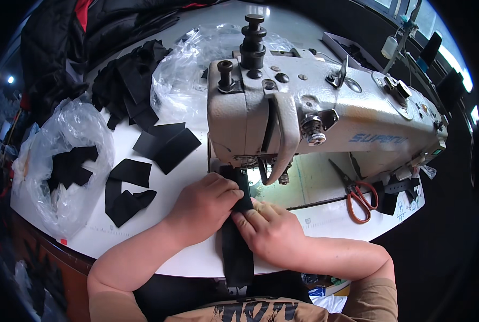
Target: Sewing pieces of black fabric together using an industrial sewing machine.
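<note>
A long black fabric strip (237, 257) runs from under the needle area of a white sewing machine (325, 107) toward me and hangs over the table's front edge. My left hand (210, 206) is closed on the strip's left side, thumb and fingers pinching it just before the machine. Slightly nearer, my right hand (271, 231) grips its right edge, with the thumb across the cloth and the fingers bent. The hands almost meet over the strip. The machine's head hides the strip's far end.
Cut black fabric pieces (168, 145) lie left of the machine, beside a larger black pile (129, 86). An open clear plastic bag (102, 145) holds more pieces at the left. Red-handled scissors (360, 203) rest to the right. Another clear bag (177, 78) sits behind.
</note>
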### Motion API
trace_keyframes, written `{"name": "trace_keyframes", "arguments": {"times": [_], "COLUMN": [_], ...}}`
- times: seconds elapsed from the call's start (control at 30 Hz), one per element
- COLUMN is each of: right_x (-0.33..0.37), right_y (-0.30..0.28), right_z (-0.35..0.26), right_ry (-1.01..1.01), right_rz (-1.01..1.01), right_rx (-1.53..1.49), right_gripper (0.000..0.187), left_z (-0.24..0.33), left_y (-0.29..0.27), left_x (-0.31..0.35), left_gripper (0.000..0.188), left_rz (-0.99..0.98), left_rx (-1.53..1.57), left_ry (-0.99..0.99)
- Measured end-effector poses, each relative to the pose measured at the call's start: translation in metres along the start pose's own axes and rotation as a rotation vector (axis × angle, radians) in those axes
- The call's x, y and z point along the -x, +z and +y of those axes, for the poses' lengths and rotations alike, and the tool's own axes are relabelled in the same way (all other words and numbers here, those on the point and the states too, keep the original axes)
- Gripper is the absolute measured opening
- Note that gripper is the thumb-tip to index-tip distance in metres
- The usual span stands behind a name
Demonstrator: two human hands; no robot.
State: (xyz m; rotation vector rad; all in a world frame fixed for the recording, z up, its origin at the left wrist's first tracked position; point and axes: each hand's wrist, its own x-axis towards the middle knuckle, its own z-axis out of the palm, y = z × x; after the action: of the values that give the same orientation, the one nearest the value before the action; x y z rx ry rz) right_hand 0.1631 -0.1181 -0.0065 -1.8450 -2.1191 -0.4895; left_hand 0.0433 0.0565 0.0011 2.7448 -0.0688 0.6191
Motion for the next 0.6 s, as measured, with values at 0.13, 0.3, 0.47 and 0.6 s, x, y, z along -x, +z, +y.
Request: {"name": "trace_keyframes", "arguments": {"times": [0.13, 0.3, 0.47, 0.6], "right_x": [-0.0006, -0.0003, -0.0017, -0.0013], "right_y": [-0.0001, 0.0011, -0.0007, -0.0030], "right_z": [-0.0025, -0.0032, -0.0041, -0.0051], "right_ry": [-0.024, -0.070, -0.091, -0.100], "right_rz": [0.067, 0.058, 0.045, 0.022], "right_rx": [0.017, 0.052, 0.063, 0.051], "right_gripper": [0.031, 0.034, 0.037, 0.038], "left_z": [-0.0007, -0.0030, -0.0059, -0.0097], "left_y": [0.0064, 0.0059, 0.0057, 0.0088], "left_x": [0.0020, 0.0013, 0.0014, 0.0009], "left_gripper": [0.028, 0.026, 0.027, 0.027], "left_rz": [0.071, 0.110, 0.079, 0.072], "left_rx": [-0.010, -0.050, -0.065, -0.100], "left_ry": [0.027, 0.065, 0.058, 0.043]}}
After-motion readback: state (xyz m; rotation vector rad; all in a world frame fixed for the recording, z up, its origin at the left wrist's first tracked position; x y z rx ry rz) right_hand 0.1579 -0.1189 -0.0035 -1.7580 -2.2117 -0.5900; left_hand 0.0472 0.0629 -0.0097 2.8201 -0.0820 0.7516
